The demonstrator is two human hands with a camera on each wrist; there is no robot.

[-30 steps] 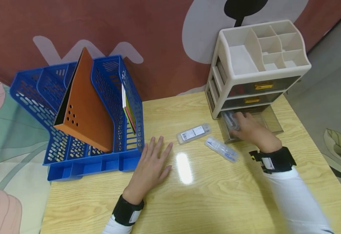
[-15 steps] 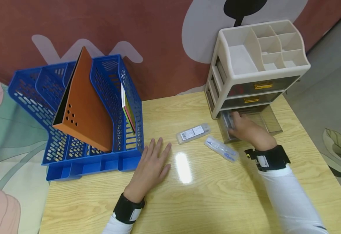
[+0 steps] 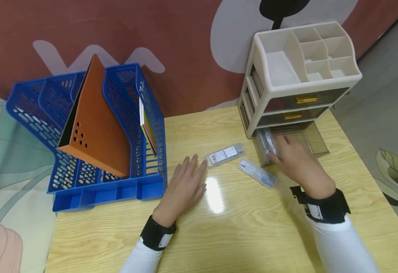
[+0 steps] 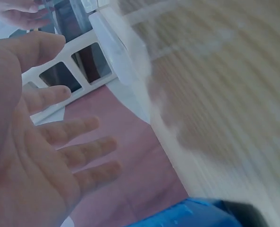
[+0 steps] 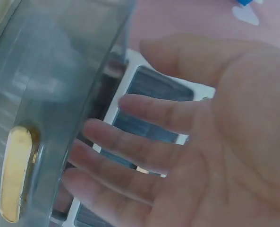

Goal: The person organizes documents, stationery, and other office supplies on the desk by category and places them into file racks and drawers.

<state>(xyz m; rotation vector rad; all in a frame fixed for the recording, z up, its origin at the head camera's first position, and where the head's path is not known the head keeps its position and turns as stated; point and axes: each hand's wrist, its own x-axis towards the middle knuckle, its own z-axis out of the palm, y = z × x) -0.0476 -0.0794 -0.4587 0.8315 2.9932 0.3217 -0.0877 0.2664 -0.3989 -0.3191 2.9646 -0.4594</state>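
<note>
My right hand (image 3: 298, 163) hovers over the pulled-out clear bottom drawer (image 3: 317, 138) of a white desktop drawer unit (image 3: 282, 70). Its fingers are extended, and the right wrist view shows nothing held in the palm (image 5: 210, 127). Along the drawer's left side lies a clear plastic case (image 3: 265, 142), close to the thumb. My left hand (image 3: 183, 189) is over the table with its fingers spread; its palm (image 4: 26, 156) holds nothing. Just beyond its fingertips lies a frosted case (image 3: 224, 154) with a barcode label. Right of that is a clear case with blue items inside (image 3: 257, 173).
A blue mesh file rack (image 3: 108, 191) stands at the left, holding an orange folder (image 3: 100, 121) and thin booklets (image 3: 148, 129). Two upper drawers with gold handles (image 3: 306, 99) are closed. The wall behind is reddish brown.
My right hand has drawn back slightly from the case in the drawer, leaving it lying there with more of it showing. My left hand has shifted right, towards the labelled case.
</note>
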